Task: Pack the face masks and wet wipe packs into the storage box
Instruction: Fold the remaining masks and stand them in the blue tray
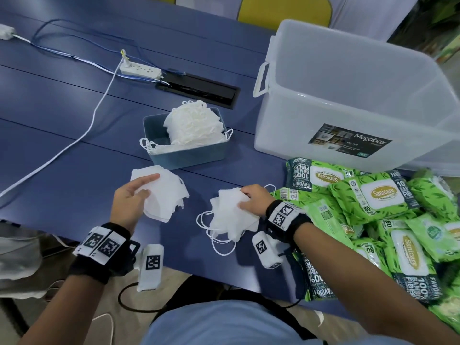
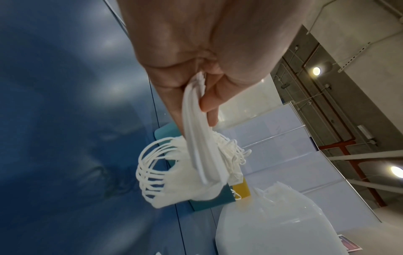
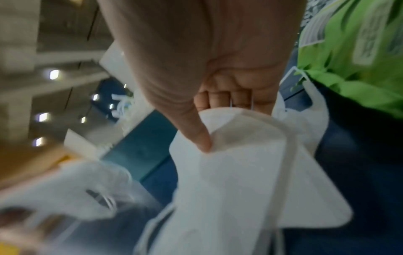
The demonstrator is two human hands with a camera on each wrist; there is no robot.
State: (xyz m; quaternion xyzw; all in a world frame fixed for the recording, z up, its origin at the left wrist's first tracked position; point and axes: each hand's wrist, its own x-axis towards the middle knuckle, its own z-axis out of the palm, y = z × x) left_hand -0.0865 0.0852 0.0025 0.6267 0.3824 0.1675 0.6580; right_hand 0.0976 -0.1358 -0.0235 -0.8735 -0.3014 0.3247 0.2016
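Observation:
My left hand (image 1: 134, 195) grips a stack of white face masks (image 1: 165, 195) above the blue table; in the left wrist view the stack (image 2: 196, 138) is pinched between thumb and fingers, ear loops dangling. My right hand (image 1: 254, 199) holds a second bunch of white masks (image 1: 229, 217), its loops trailing on the table; the right wrist view shows the thumb (image 3: 196, 134) pressed on that bunch (image 3: 240, 172). More masks fill a small teal bin (image 1: 189, 155). The clear storage box (image 1: 348, 100) stands at the back right. Green wet wipe packs (image 1: 378, 195) are piled at the right.
A white power strip (image 1: 140, 69) with cables lies at the back left, beside a black cable slot (image 1: 199, 90) in the table. A yellow chair (image 1: 283, 8) stands behind the table. The table's front edge runs just under my wrists.

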